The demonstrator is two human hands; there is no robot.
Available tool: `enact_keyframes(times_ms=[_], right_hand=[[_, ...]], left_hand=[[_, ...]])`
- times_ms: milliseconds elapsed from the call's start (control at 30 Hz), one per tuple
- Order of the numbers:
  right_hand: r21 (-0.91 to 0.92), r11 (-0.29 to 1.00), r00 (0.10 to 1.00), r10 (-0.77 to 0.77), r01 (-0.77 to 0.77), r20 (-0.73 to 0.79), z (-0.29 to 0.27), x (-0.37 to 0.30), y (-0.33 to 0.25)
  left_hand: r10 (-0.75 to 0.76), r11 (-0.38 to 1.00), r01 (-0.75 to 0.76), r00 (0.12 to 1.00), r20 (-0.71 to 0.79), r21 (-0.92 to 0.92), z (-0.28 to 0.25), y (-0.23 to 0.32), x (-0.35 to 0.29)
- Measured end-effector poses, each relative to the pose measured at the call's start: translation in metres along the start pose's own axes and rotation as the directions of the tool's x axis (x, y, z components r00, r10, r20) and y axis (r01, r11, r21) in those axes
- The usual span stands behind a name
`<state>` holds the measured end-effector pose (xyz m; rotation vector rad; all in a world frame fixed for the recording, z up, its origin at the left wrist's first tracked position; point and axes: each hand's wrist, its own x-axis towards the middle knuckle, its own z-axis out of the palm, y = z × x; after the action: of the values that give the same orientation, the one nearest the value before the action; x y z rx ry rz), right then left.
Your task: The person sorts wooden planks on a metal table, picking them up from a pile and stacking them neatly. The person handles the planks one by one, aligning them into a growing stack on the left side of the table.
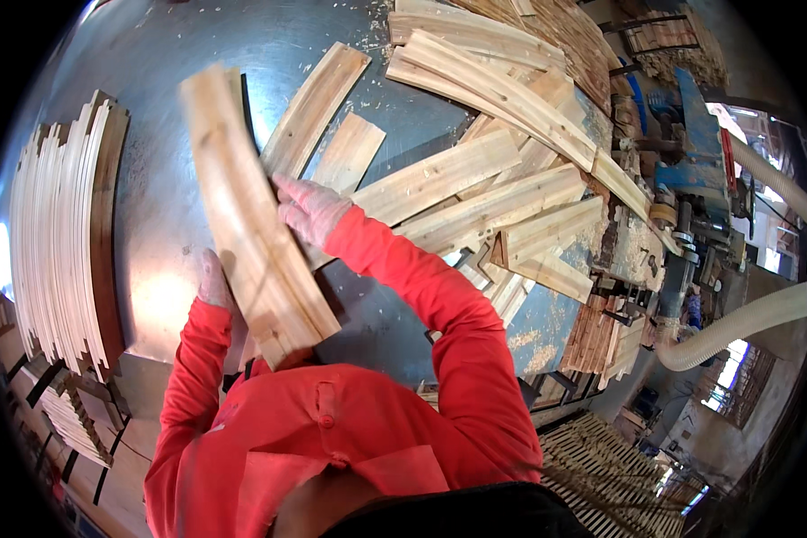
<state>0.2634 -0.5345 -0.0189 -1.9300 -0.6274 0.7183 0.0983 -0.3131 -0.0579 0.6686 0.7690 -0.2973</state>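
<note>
Two gloved hands clamp one curved wooden slat (251, 215) above the metal table (152, 215)

Slat's long axis runs top-left to chest; left hand (213, 280) grips left edge; right hand (309, 208) presses right edge, higher up; loose curved pieces (484, 179) right; stacked slats (63, 233) left.

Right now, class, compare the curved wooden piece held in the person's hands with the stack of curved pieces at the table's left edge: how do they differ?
The held curved piece is single and lifted above the metal table, gripped by the left hand and right hand; the stack is many pieces, untouched. The held piece shows its broad face; the stack shows thin edges, packed side by side. Both are pale, arc-shaped wood.
</note>
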Motion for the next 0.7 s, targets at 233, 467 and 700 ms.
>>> enact_keyframes(times_ms=[233,467,700], right_hand=[[-0.755,0.158,0.747,0.368,-0.637,-0.553,-0.311,-0.020,0.063],[-0.851,0.225,0.803,0.506,-0.474,-0.314,-0.322,-0.004,0.076],[-0.027,0.818,0.774,0.554,-0.575,0.306,-0.286,-0.017,0.027]], left_hand=[[0.267,0.895,-0.233,0.963,-0.039,0.381,0.017,-0.009,-0.004],[0.290,0.889,-0.220,0.950,-0.121,0.403,0.016,-0.010,-0.009],[0.292,0.863,-0.248,0.956,-0.035,0.441,0.016,-0.004,-0.002]])
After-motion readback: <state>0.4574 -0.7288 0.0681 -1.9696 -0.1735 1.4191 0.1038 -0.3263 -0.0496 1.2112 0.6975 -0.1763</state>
